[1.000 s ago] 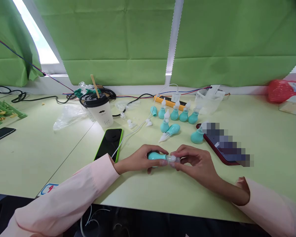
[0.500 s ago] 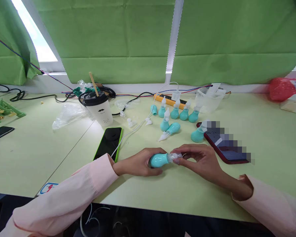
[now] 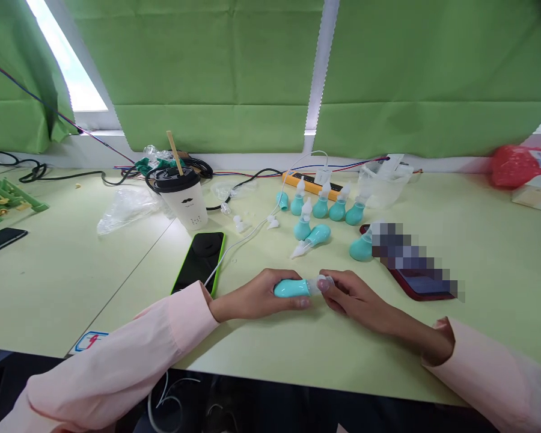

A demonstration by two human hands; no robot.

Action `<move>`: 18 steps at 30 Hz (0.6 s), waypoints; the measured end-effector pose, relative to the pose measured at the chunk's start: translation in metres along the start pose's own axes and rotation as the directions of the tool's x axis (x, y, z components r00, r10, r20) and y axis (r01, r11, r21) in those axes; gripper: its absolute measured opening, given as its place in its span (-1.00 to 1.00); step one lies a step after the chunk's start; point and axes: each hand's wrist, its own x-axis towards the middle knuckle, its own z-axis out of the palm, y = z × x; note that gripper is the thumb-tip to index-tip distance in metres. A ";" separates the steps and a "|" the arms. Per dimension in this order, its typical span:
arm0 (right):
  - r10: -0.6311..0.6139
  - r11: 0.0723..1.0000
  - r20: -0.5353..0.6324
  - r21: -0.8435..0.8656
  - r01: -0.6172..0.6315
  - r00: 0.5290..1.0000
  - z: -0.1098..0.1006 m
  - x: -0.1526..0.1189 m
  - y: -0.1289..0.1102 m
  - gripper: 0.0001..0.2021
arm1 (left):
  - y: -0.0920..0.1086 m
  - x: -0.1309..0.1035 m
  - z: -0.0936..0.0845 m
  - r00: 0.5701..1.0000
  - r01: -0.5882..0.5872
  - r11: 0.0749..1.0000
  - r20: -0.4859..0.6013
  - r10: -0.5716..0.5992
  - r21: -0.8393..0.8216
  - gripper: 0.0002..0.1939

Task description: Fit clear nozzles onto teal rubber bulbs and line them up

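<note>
Presently, your left hand (image 3: 252, 296) is curled around a glossy teal squeeze bulb (image 3: 291, 288), just below the centre of the frame, thumb along its near side. Your right hand (image 3: 360, 304) is narrowed to a pinch on the clear plastic fitting (image 3: 314, 286) at the bulb's neck.

Edges: the pale green tabletop (image 3: 270, 352) extends from beneath your hands to its front edge, which crosses the lower part of the frame and slopes down slightly rightward. To the left, near your left wrist, lies a black phone in a bright green case (image 3: 200, 261); to the right, beyond your right hand, a phone in a dark red case (image 3: 421, 287). Beyond your hands, a teal bulb with a pointed clear tip (image 3: 318, 235) lies on its side, bounding the space at centre.

Orientation: long axis of the held bulb nearly level across the frame; rounded end left, against your left palm; neck and fitting point right, into your right fingertips.
</note>
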 end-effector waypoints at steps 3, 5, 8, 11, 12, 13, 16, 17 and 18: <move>-0.090 0.984 0.010 -0.151 0.090 0.996 -0.003 0.001 0.001 -0.64 | 0.000 -0.002 0.000 0.999 -0.033 0.999 0.007 0.033 0.012 -0.71; -0.161 0.942 0.058 -0.288 0.170 0.985 -0.006 0.001 0.000 -0.64 | 0.000 -0.002 -0.001 0.998 -0.051 0.998 0.029 0.051 0.020 -0.72; -0.218 0.850 0.103 -0.468 0.241 0.971 -0.010 -0.001 -0.003 -0.67 | 0.000 -0.002 -0.001 0.996 -0.066 0.998 0.054 0.066 0.011 -0.74; -0.237 0.766 0.134 -0.583 0.270 0.962 -0.011 -0.005 -0.006 -0.68 | -0.001 -0.002 -0.002 0.996 -0.065 0.998 0.065 0.066 -0.009 -0.75; -0.239 0.742 0.151 -0.608 0.280 0.959 -0.011 -0.005 -0.006 -0.69 | -0.001 -0.002 -0.002 0.996 -0.065 0.998 0.065 0.065 -0.007 -0.75; -0.238 0.720 0.167 -0.630 0.289 0.957 -0.011 -0.006 -0.006 -0.69 | -0.001 -0.002 -0.002 0.996 -0.064 0.998 0.064 0.064 0.002 -0.74; -0.211 0.670 0.197 -0.684 0.289 0.957 -0.010 -0.006 -0.004 -0.69 | -0.002 -0.002 -0.001 0.997 -0.072 0.994 0.040 0.069 0.077 -0.73; -0.198 0.661 0.199 -0.696 0.280 0.960 -0.010 -0.006 -0.003 -0.69 | -0.002 -0.002 -0.001 0.997 -0.077 0.990 0.030 0.074 0.114 -0.72; -0.186 0.656 0.198 -0.704 0.272 0.962 -0.010 -0.006 -0.003 -0.69 | -0.002 -0.002 0.000 0.997 -0.083 0.985 0.021 0.080 0.153 -0.71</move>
